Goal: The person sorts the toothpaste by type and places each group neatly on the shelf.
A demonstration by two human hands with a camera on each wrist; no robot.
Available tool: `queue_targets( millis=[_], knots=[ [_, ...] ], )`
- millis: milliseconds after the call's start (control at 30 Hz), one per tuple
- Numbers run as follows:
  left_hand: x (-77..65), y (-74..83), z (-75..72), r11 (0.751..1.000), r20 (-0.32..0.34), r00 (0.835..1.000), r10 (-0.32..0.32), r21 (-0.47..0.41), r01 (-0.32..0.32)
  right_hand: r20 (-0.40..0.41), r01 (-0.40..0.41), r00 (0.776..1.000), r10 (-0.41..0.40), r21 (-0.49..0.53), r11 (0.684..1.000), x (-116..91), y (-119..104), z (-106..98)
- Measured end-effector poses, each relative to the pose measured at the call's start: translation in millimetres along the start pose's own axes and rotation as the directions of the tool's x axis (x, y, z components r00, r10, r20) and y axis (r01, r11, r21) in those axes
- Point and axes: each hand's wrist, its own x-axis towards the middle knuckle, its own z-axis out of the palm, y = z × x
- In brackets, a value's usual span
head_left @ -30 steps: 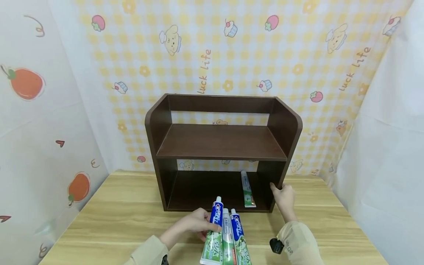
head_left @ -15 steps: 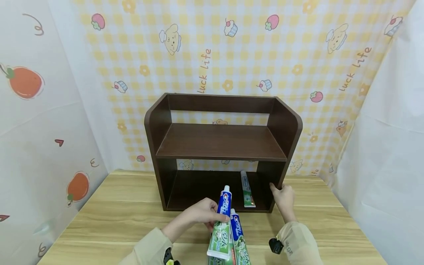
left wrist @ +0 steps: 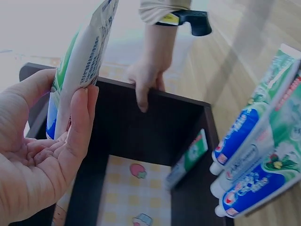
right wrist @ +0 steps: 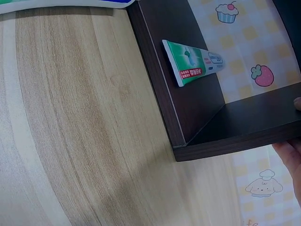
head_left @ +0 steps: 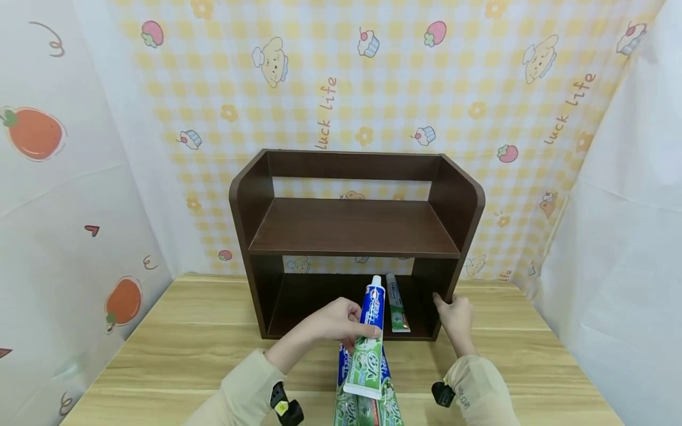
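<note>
My left hand [head_left: 333, 322] pinches a blue, white and green toothpaste tube [head_left: 367, 361] between thumb and fingers. The tube is tilted with its white cap up, in front of the lower shelf opening; its printed back [left wrist: 89, 61] faces the left wrist camera. My right hand [head_left: 457, 318] grips the right side panel of the dark brown two-tier shelf [head_left: 354, 228], thumb inside and fingers outside. On the lower board, near that panel, lies a green and white toothpaste tube [head_left: 397, 305]. Below my left hand, several more toothpaste tubes [left wrist: 244, 127] lie side by side on the table.
The shelf stands on a light wood table [head_left: 192, 349], against a yellow checked backdrop [head_left: 298, 106]. White printed sheets [head_left: 58, 195] hang at both sides. The upper board [head_left: 357, 225] overhangs the lower opening.
My left hand has lifted the toothpaste tube off the row and carried it up and forward, toward the lower opening. My right hand keeps its grip on the side panel.
</note>
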Motion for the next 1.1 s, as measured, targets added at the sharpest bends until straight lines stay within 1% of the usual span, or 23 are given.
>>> queue_targets(
  millis=[167,333,567,800,1000,1100],
  knots=[
    [-0.1,11.1,0.4,1.000,0.007,1.000,0.008,0.006,-0.008,-0.005,0.009,1.000,-0.009,0.001,1.000,0,-1,0],
    [0.7,19.5,-0.4,1.000,0.000,1.000,0.009,0.027,-0.009,0.018,-0.002,1.000,0.002,0.018,1.000,-1,-4,-1],
    [8.1,36.0,-6.5,0.999,0.005,0.999,0.044,0.008,-0.044,0.017,-0.002,1.000,0.001,0.026,1.000,1,-5,-4],
    [18.8,56.1,-16.9,0.997,-0.029,0.997,0.069,0.029,-0.068,-0.004,0.019,1.000,-0.019,0.023,1.000,3,-3,-4],
    [30.3,70.8,-23.0,0.997,-0.065,0.996,0.061,0.048,-0.058,-0.016,0.026,1.000,-0.026,0.012,1.000,2,0,-3],
    [37.1,78.5,-27.8,0.997,-0.097,0.994,0.051,0.060,-0.045,-0.014,0.029,0.999,-0.029,0.016,0.999,1,1,-1]
  ],
)
